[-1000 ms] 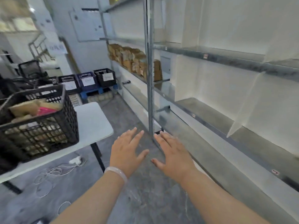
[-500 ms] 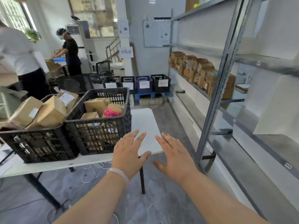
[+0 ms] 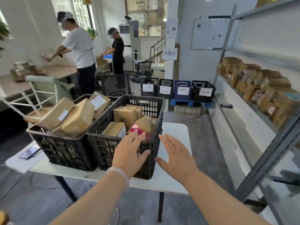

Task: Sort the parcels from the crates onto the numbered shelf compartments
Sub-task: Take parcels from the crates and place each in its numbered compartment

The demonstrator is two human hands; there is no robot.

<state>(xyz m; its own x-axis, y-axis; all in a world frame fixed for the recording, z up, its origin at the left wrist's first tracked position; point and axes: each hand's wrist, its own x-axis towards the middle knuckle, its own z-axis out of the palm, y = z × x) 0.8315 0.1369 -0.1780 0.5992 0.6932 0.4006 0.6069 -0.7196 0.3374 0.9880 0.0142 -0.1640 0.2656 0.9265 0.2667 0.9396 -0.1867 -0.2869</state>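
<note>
Two black plastic crates stand side by side on a white table [image 3: 177,132]. The right crate [image 3: 151,104] holds several brown cardboard parcels [image 3: 124,115] and a pink soft parcel [image 3: 138,131]. The left crate [image 3: 65,148] is heaped with larger brown parcels [image 3: 78,117]. My left hand [image 3: 128,154] is open with spread fingers in front of the right crate's near wall. My right hand [image 3: 177,157] is open beside that crate's right corner, over the table. Neither hand holds anything. The metal shelf [image 3: 263,171] runs along the right.
Brown parcels [image 3: 259,85] fill a shelf level at the right. Labelled small crates [image 3: 178,90] sit on the floor behind the table. Two people [image 3: 79,51] work at a desk at the back left. A phone [image 3: 29,152] lies on the table's left end.
The view has swung left from the shelf to the table and moved closer. Both open hands now reach the right crate, the left one in front of its wall.
</note>
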